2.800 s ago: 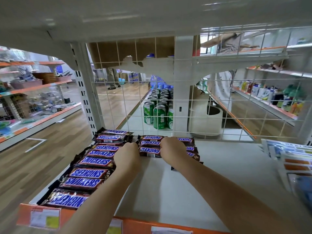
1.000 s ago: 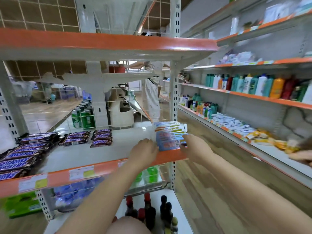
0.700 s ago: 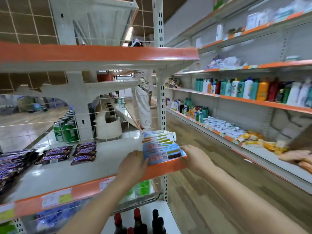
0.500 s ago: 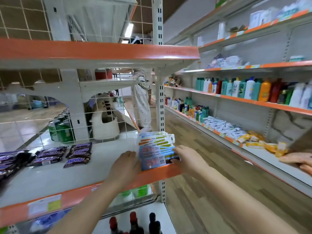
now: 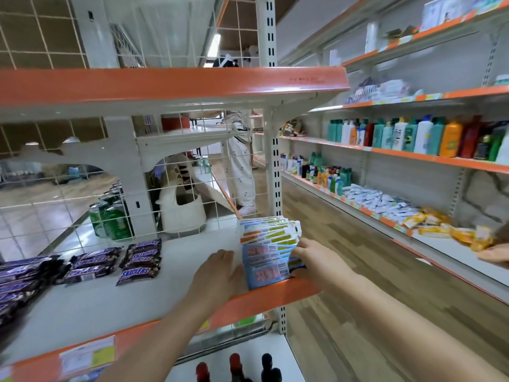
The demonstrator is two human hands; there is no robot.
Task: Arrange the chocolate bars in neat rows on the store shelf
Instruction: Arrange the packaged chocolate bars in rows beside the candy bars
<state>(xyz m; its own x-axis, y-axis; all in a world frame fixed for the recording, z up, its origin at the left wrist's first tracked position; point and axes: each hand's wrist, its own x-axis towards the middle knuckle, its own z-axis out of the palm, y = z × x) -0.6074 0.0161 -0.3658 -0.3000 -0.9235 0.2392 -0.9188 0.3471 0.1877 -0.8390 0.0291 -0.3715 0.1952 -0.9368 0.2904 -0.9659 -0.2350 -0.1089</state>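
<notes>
A row of flat blue and white bars (image 5: 265, 253) lies at the right end of the white shelf (image 5: 110, 301), overlapping like tiles from the wire back to the orange front edge. My left hand (image 5: 217, 271) lies flat against the row's left side. My right hand (image 5: 314, 261) curls round its right side at the front. Brown Snickers bars (image 5: 139, 261) lie in short rows at the middle left, and a longer row (image 5: 16, 285) runs along the far left.
Green cans (image 5: 110, 220) stand behind the wire back panel. An orange-edged shelf (image 5: 170, 84) hangs overhead. Across the wooden aisle, shelves hold bottles (image 5: 413, 136) and packets (image 5: 380, 202). Another person's hand (image 5: 495, 255) shows at far right. A person (image 5: 242, 161) stands beyond the rack. Bottles (image 5: 237, 369) stand below.
I have turned from the Snickers rows to the shelf's right end. Both hands now frame the blue and white bars, and have shifted a little further back along the row.
</notes>
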